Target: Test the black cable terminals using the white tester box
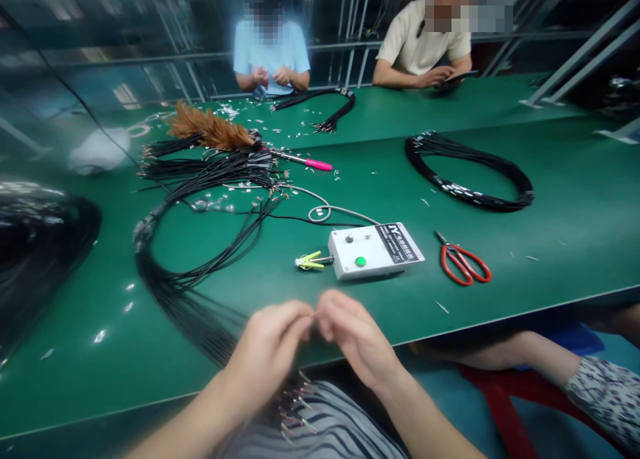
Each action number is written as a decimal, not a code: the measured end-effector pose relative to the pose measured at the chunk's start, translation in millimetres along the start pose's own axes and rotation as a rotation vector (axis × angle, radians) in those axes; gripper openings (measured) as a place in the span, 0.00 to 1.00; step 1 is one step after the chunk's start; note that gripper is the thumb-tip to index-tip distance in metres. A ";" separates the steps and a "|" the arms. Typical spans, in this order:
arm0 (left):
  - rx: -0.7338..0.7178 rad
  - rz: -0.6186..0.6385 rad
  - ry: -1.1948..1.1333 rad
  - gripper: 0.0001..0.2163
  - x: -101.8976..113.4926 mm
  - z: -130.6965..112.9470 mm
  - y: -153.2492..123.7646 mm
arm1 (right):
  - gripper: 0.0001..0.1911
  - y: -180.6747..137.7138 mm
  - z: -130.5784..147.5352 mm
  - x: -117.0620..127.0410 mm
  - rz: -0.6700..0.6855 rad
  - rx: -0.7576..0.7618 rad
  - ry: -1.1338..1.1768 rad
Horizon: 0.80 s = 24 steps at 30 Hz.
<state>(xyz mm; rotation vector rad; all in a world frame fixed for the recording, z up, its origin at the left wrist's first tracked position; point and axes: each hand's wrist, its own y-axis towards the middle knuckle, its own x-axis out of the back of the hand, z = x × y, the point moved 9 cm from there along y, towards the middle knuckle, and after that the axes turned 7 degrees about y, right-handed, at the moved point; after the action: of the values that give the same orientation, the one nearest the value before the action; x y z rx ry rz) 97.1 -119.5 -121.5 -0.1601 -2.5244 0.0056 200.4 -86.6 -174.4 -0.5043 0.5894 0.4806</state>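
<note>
- My left hand (274,335) is pinched narrow, thumb and fingertips closed on a thin reddish wire end (315,315).
- My right hand (353,332) meets it, its fingers curled and also pinched at that wire end; the two hands nearly touch, just above the near edge of the green worktop (565,239).
- Under my left forearm runs a bundle of black cables (146,262); it loops across the worktop on my left, and its stripped ends (299,409) hang over the striped clothing (345,425) at my lap.
- Just beyond my hands I see a white box (350,253) with a green button (361,261), a dark label and a yellow clip-like piece (311,261) on its left end.
- To the right of the box lie red-handled scissors (464,264), blades slightly parted.
- Farther off, a coil of black cable (520,191) rests on the right, and a brown duster (210,128) with a pink handle (319,165) lies over more cables on the left.
- Across the worktop sit two people, one in light blue (273,45), hands raised near each other, the other in cream (405,42), holding a dark flat device (456,81).
</note>
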 end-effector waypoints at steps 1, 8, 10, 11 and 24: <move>0.004 -0.004 -0.002 0.12 0.1 1.0 -0.1 | 0.15 0.7 -1.8 -1.1 -0.005 -0.003 0.006; 0.073 -0.033 -0.023 0.13 -0.1 10.6 -1.7 | 0.14 1.5 -10.7 -4.4 -0.029 0.059 -0.028; 0.095 -0.026 -0.030 0.14 -1.0 12.6 -1.6 | 0.14 0.9 -10.5 -0.5 -0.047 0.065 -0.029; 0.103 -0.022 -0.034 0.14 -1.4 13.1 -1.2 | 0.13 0.7 -9.9 1.5 -0.053 0.066 -0.029; 0.104 -0.065 -0.104 0.10 -0.2 15.1 -1.7 | 0.14 10.0 -8.9 -4.4 -0.049 0.054 0.005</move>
<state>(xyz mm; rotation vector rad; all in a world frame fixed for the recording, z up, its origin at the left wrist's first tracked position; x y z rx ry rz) 88.5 -120.7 -133.9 -0.0367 -2.6248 0.1225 188.0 -85.1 -181.1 -0.4673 0.5918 0.4161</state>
